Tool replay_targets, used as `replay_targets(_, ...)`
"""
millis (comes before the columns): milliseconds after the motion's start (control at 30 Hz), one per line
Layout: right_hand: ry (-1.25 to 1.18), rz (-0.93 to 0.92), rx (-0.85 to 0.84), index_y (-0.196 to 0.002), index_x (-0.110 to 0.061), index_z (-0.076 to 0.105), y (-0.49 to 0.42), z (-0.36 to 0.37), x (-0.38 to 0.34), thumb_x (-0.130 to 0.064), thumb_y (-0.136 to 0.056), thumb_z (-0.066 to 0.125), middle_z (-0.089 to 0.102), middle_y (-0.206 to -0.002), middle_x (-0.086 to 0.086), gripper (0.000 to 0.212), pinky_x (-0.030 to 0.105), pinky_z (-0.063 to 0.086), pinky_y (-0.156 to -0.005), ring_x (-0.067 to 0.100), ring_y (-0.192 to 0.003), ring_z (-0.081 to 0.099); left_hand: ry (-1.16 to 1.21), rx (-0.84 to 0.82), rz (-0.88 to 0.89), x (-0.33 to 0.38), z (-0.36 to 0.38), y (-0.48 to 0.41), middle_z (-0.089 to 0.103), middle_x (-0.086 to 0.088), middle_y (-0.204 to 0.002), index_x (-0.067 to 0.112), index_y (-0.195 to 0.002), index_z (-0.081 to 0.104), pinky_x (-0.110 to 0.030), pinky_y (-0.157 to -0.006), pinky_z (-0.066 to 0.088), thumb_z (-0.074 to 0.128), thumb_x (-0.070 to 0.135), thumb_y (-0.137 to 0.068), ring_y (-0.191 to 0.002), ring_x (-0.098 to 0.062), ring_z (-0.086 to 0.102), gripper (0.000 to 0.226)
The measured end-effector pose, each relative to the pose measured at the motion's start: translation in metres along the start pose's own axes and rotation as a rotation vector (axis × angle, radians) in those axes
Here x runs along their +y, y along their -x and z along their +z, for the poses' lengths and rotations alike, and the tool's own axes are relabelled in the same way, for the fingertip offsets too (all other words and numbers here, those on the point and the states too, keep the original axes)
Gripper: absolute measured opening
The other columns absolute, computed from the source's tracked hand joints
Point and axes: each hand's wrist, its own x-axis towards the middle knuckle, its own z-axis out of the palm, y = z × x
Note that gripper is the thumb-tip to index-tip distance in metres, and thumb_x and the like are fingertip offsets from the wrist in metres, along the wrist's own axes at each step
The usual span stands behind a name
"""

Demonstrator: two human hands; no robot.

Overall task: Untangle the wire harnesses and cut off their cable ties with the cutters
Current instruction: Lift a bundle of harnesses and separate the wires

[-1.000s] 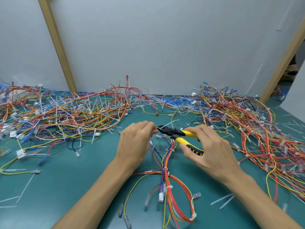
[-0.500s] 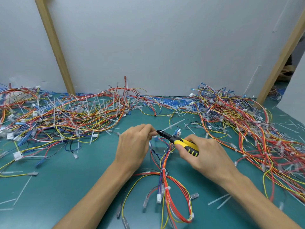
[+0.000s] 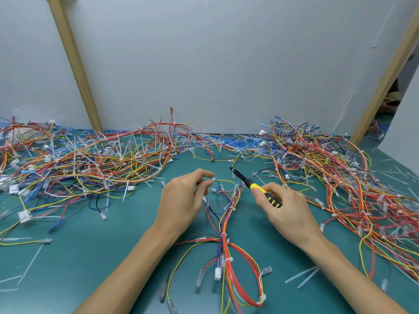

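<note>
Teal worktop (image 3: 108, 250); left hand (image 3: 181, 200) curled, pinching a yellow wire of the wire harness (image 3: 225, 223) between both hands; right hand (image 3: 292, 214) grips cutters (image 3: 249, 182), tip up-left, clear of wires; tangled harness piles (image 3: 90, 159) either side.

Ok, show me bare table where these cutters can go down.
Best: the teal table left of the left hand and forearm, nearer than the left wire pile; only stray cut ties lie towards the edge. A narrower strip runs between the harness and the right forearm. The left pile and the right wire pile are crowded.
</note>
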Motion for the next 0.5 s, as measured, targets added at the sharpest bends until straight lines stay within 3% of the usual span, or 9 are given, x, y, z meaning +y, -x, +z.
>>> replay_targets(100,0.082,0.030,0.046,-0.078,-0.033,0.061,-0.003,-0.002,0.006,-0.077,-0.082,0.046,0.061,-0.060,-0.006,0.047,0.029,0.043,-0.060,0.010,-0.063,0.057,0.017,-0.001,0.001,-0.001,0.002,0.001,0.064,0.019,-0.068,0.033,-0.103,0.069,-0.027,-0.055,0.041,0.063,0.029,-0.097,-0.054,0.004,0.051,0.010)
replay_targets(233,0.310,0.084,0.154,-0.094,-0.034,0.057,-0.008,-0.009,0.013,-0.076,-0.086,0.044,0.060,-0.074,-0.013,0.045,0.032,0.036,-0.060,0.020,-0.073,0.056,0.070,0.048,-0.081,-0.002,0.004,0.000,0.068,0.020,-0.076,0.032,-0.085,0.067,-0.028,-0.056,0.044,0.063,0.042,-0.091,-0.051,-0.008,0.049,0.012)
replay_targets(367,0.513,0.184,0.155,-0.112,-0.032,0.056,-0.012,-0.019,0.022,-0.076,-0.089,0.040,0.059,-0.096,-0.005,0.052,0.033,0.037,-0.064,0.025,-0.089,0.060,0.258,0.028,-0.233,-0.002,0.003,-0.003,0.072,0.017,-0.071,0.027,-0.078,0.071,-0.018,-0.057,0.043,0.069,0.028,-0.092,-0.052,-0.001,0.054,0.014)
replay_targets(500,0.698,0.225,0.096,-0.123,-0.020,0.059,-0.014,-0.020,0.028,-0.071,-0.090,0.044,0.064,-0.110,0.005,0.062,0.038,0.045,-0.077,0.029,-0.103,0.058,0.366,-0.008,-0.312,0.000,0.001,-0.005,0.075,0.010,-0.073,0.021,-0.081,0.075,-0.030,-0.064,0.052,0.069,0.023,-0.092,-0.054,-0.010,0.056,0.013)
